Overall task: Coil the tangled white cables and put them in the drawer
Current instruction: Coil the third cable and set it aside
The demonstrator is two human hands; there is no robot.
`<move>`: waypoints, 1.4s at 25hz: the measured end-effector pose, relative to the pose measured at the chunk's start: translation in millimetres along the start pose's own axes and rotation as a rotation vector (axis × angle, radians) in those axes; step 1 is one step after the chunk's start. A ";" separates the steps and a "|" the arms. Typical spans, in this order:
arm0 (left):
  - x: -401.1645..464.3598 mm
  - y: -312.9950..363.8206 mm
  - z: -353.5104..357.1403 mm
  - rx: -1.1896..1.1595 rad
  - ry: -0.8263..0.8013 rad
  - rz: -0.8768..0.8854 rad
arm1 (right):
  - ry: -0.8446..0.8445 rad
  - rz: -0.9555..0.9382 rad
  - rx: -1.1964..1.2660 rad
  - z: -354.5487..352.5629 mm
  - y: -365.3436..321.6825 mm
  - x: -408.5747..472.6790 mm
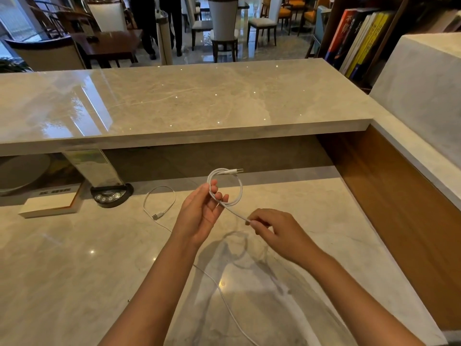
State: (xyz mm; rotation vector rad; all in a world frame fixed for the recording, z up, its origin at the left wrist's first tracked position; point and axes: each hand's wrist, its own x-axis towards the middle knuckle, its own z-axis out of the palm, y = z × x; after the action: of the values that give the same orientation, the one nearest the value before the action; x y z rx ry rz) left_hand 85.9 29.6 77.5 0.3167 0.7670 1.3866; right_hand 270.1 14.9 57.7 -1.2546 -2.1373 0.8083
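My left hand (199, 216) holds a small coil of white cable (225, 186) above the bench (74, 258), fingers curled round its loops, its 2 plugs poking out at the top. My right hand (277, 231) pinches the cable's loose tail. Another thin white cable (159, 201) lies on the bench, near a round socket unit (111, 196).

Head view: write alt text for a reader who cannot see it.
A person's left hand holds a partly coiled white cable above a marble desk while the right hand pinches its trailing length. A second white cable lies loose on the desk beside a book.
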 end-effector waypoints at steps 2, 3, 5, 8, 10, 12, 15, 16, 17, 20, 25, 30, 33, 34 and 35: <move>0.7 1.0 -1.3 -0.015 -0.034 -0.007 | -0.125 0.051 0.006 -17.2 10.7 3.7; 0.3 1.0 -1.3 -0.012 -0.048 -0.012 | -0.189 0.086 0.023 -26.6 16.0 5.1; -1.0 0.5 -2.1 0.025 -0.074 -0.020 | -0.317 0.149 0.067 -43.3 25.7 8.3; -3.8 -0.5 -3.1 0.019 -0.122 -0.020 | -0.438 0.236 0.064 -64.2 39.0 15.6; -5.1 1.8 -4.3 0.020 -0.126 -0.014 | -0.494 0.289 0.033 -76.2 44.5 19.0; -6.9 4.4 -6.2 0.091 -0.122 -0.011 | -0.499 0.348 0.026 -86.1 46.0 22.1; -10.1 1.2 -7.4 0.278 -0.152 -0.026 | -0.302 0.410 -0.095 -90.2 42.1 35.0; -10.7 -1.9 -7.3 0.332 -0.157 -0.033 | -0.208 0.425 -0.150 -88.7 39.0 41.1; -11.0 -4.8 -7.0 0.377 -0.160 -0.038 | -0.120 0.430 -0.200 -86.5 33.8 47.2; -12.4 -11.0 -5.6 0.472 -0.156 -0.050 | 0.076 0.395 -0.268 -79.9 13.0 61.2; -13.7 -19.5 -3.6 0.570 -0.102 -0.055 | 0.084 0.292 -0.188 -64.6 -24.5 66.5; -11.9 -24.1 -7.0 0.555 -0.035 -0.060 | -0.057 0.201 -0.207 -48.1 -45.7 55.5; -10.5 -26.3 -6.6 0.507 -0.024 -0.044 | -0.011 0.107 -0.163 -28.1 -49.7 40.5; -10.3 -26.6 -6.3 0.494 -0.042 -0.036 | 0.053 0.086 -0.138 -19.0 -48.6 34.7; -10.0 -27.1 -6.7 0.483 -0.060 -0.029 | 0.123 0.082 -0.114 -9.9 -46.4 28.8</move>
State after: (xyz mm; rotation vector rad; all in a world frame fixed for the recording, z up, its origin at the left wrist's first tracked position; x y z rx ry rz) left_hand 102.3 13.3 58.8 0.7163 1.0490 1.1463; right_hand 237.9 24.7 101.8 -1.4205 -2.0701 0.6325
